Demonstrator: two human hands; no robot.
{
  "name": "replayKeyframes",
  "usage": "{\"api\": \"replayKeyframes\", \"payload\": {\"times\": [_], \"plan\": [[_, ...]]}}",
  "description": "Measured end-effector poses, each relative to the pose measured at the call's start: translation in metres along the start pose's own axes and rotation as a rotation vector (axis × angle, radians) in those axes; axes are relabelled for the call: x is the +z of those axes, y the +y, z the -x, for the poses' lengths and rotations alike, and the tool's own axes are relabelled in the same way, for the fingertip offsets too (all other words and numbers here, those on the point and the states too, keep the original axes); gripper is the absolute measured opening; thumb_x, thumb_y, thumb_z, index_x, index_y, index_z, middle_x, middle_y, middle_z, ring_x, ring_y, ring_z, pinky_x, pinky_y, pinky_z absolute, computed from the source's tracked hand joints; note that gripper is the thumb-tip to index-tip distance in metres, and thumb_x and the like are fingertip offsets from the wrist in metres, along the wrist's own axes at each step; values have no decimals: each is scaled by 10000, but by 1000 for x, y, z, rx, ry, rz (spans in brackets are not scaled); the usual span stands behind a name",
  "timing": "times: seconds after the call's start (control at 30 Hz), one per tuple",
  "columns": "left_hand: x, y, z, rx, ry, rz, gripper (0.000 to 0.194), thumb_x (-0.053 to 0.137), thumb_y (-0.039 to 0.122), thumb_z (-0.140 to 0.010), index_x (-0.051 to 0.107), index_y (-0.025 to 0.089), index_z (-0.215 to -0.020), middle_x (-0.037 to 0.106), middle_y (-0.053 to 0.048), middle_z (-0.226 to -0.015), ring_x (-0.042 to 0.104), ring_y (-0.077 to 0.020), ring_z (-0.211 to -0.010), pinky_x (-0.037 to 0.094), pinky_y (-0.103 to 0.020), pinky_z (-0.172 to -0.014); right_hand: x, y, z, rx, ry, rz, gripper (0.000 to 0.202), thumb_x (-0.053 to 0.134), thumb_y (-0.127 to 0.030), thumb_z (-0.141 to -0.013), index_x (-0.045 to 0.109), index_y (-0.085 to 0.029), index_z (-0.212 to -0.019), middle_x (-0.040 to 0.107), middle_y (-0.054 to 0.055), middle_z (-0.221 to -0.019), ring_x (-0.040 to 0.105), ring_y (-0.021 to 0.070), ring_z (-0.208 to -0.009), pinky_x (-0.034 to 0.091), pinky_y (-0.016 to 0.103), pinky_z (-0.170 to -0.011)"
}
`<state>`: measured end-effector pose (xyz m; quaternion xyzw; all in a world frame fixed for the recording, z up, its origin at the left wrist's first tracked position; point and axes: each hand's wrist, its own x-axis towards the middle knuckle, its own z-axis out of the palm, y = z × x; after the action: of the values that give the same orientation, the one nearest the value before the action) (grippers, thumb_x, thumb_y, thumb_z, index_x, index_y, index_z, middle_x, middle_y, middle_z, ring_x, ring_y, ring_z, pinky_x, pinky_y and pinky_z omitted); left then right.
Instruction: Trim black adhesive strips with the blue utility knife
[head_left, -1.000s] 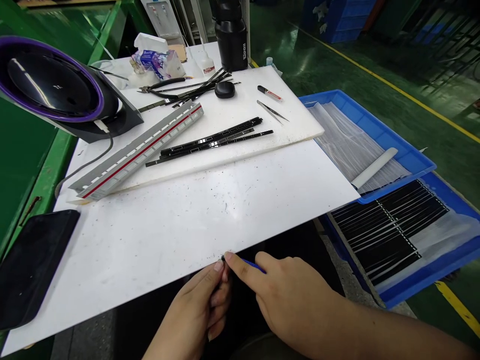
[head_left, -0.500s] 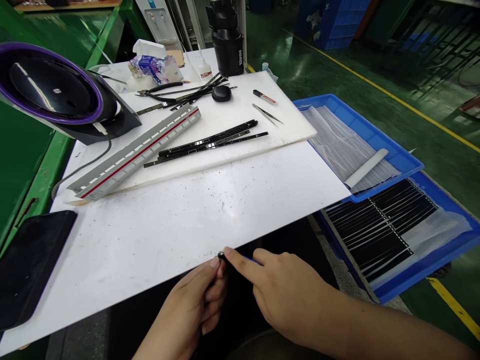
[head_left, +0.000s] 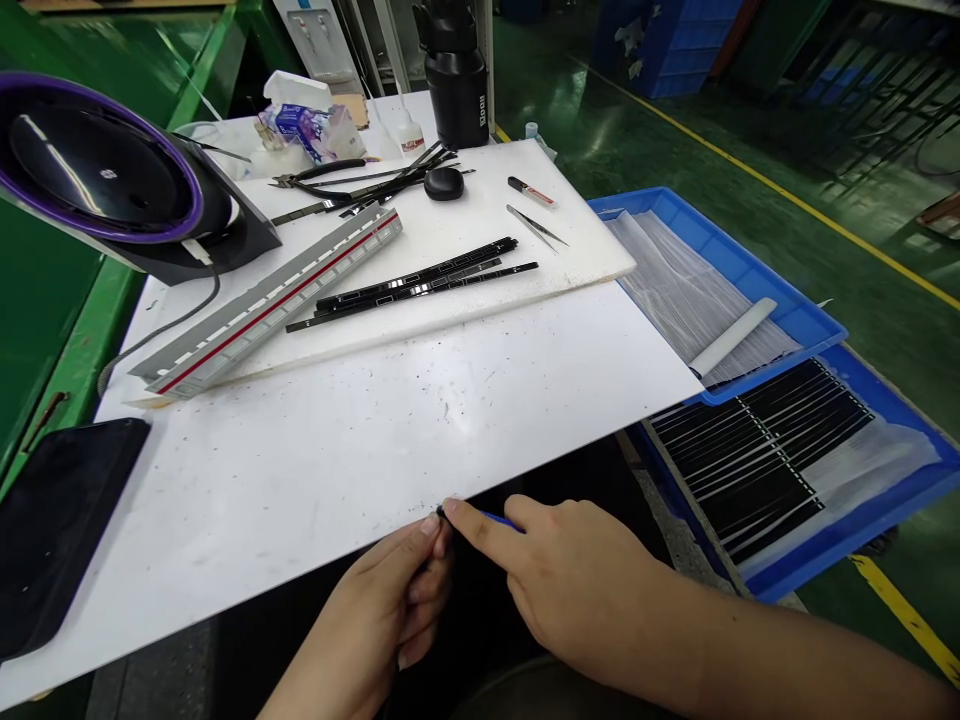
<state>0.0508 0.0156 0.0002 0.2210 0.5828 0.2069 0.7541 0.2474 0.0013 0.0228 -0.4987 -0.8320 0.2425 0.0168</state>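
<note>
At the table's near edge, my left hand (head_left: 390,595) is closed, thumb and forefinger pinching a small dark piece (head_left: 440,512) that is mostly hidden. My right hand (head_left: 555,570) is wrapped round a slim blue-handled tool (head_left: 501,520); its working end is covered by my fingers, so its kind does not show. The right forefinger lies along the tool, its tip touching the dark piece beside my left thumb. Dark specks lie scattered on the white tabletop (head_left: 360,450) beyond the hands.
A white foam board (head_left: 577,230) carries black strips (head_left: 420,280), tweezers (head_left: 536,225), pliers (head_left: 322,175) and a grey train-car shell (head_left: 277,305). A fan (head_left: 112,180) and a phone (head_left: 67,530) stand left. Blue trays (head_left: 814,325) with strips are at the right.
Both hands stay almost in place, with the right fingertip shifted very slightly to the left. The table view has moved a little with the head.
</note>
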Motion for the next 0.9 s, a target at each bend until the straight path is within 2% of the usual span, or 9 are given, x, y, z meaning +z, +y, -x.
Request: {"api": "replayKeyframes", "payload": {"times": [0.2,0.47,0.7,0.9], "plan": [[2,2,2,15,18,-28,348,602,503,-860,532,202,-701,321,84,-554,159,-63,-448,202,-152,-369,3,-2,2,13,8,59,737,512,-163,-860,262,-337,-1531,623,5,-874,546,176,-504,165,308,-425],[-1,7,2,9,-7,-74,365,636,537,-817,556,197,-709,313,85,-553,154,-60,-452,179,-154,-376,-2,5,3,-17,2,-106,677,436,-150,-902,303,-313,-1545,653,12,-908,616,187,-616,326,312,-500],[-5,5,2,-1,-13,-96,361,579,516,-868,546,195,-707,303,80,-562,164,-70,-465,202,-161,-386,-4,7,3,-30,0,-126,691,433,-148,-894,294,-328,-1547,651,2,-895,607,192,-616,301,310,-489],[-4,4,2,9,10,-92,399,612,552,-844,536,195,-683,319,78,-563,175,-68,-459,208,-164,-384,-3,4,2,-26,-8,-60,683,461,-164,-892,294,-320,-1536,640,6,-889,560,183,-559,248,315,-466]]}}
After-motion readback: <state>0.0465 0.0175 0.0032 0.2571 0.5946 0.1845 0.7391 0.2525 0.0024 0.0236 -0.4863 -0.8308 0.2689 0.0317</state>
